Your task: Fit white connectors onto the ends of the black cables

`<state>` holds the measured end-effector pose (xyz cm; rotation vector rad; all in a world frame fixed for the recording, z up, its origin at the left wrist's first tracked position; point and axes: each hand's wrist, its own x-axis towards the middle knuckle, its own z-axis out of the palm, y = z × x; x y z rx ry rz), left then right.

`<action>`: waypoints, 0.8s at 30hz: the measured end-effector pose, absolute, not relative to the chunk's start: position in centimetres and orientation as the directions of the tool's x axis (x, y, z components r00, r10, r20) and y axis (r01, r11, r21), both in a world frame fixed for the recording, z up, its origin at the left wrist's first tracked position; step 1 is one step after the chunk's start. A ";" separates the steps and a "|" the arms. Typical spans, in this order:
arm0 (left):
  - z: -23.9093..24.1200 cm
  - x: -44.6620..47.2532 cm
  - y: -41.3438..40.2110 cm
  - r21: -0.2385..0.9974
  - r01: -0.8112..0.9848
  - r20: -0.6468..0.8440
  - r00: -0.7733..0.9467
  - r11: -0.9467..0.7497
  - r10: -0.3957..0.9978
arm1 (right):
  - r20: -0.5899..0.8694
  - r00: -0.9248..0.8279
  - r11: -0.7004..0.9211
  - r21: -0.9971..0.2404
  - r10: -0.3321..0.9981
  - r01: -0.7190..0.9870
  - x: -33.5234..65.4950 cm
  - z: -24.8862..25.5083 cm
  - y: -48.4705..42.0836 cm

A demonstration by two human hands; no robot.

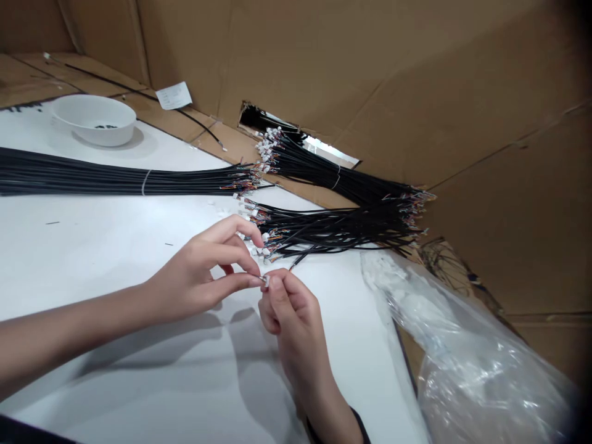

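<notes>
Thumb and forefinger of my left hand (197, 274) pinch a thin wire end, with its other fingers curved above. Against it, my right hand (296, 314) is closed on a small white connector (266, 281) between thumb and forefinger. Both hands meet just above the white table (194, 376). Right behind the fingers lies a loose spread of black cables (324, 228) with white connectors on their left ends and bare coloured wires on their right ends. How far the wire sits in the connector is too small to tell.
A tied bundle of black cables (83, 176) runs in from the left; another tied bundle (319, 169) lies at the back. A white bowl (95, 126) holds small dark pieces. A paper slip (174, 95) rests near the cardboard wall (393, 80). Clear plastic bags (476, 345) fill the right.
</notes>
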<state>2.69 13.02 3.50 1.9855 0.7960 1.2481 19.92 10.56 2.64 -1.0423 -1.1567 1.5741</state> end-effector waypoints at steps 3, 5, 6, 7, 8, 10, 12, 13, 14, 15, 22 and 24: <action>3.6 2.7 12.9 0.820 0.177 0.464 0.348 -0.544 0.814 | -0.094 -0.234 -0.137 -0.975 0.968 -0.174 19.8 2.7 10.4; 3.7 2.7 12.8 0.838 0.188 0.431 0.346 -0.512 0.833 | -0.076 -0.224 -0.115 -0.979 0.971 -0.166 19.8 2.7 10.3; 3.7 2.7 12.8 0.845 0.187 0.420 0.348 -0.501 0.838 | -0.068 -0.217 -0.104 -0.982 0.974 -0.157 19.8 2.6 10.3; 3.7 2.7 12.8 0.851 0.183 0.411 0.349 -0.492 0.842 | -0.060 -0.213 -0.092 -0.985 0.975 -0.145 19.8 2.6 10.3; 3.7 2.7 12.7 0.858 0.180 0.402 0.350 -0.481 0.847 | -0.052 -0.208 -0.080 -0.988 0.977 -0.131 19.8 2.6 10.3; 3.8 2.8 12.7 0.869 0.186 0.381 0.339 -0.458 0.860 | -0.037 -0.204 -0.059 -0.993 0.978 -0.106 19.8 2.6 10.2; 3.9 2.8 12.6 0.875 0.202 0.365 0.320 -0.439 0.874 | -0.026 -0.210 -0.045 -0.995 0.977 -0.087 19.9 2.6 10.2; 3.9 2.8 12.6 0.875 0.209 0.364 0.311 -0.437 0.878 | -0.025 -0.213 -0.043 -0.996 0.977 -0.080 19.9 2.7 10.2; 3.9 2.9 12.6 0.873 0.212 0.369 0.304 -0.440 0.879 | -0.026 -0.214 -0.043 -0.996 0.976 -0.074 20.0 2.7 10.1; 4.0 2.9 12.6 0.869 0.214 0.378 0.298 -0.447 0.877 | -0.030 -0.216 -0.046 -0.996 0.976 -0.072 20.0 2.8 10.1; 4.0 3.0 12.6 0.853 0.217 0.408 0.291 -0.475 0.865 | -0.049 -0.220 -0.067 -0.995 0.974 -0.074 19.9 3.0 9.9; 4.0 3.0 12.6 0.853 0.215 0.408 0.296 -0.476 0.864 | -0.046 -0.218 -0.063 -0.995 0.975 -0.073 19.9 3.0 9.9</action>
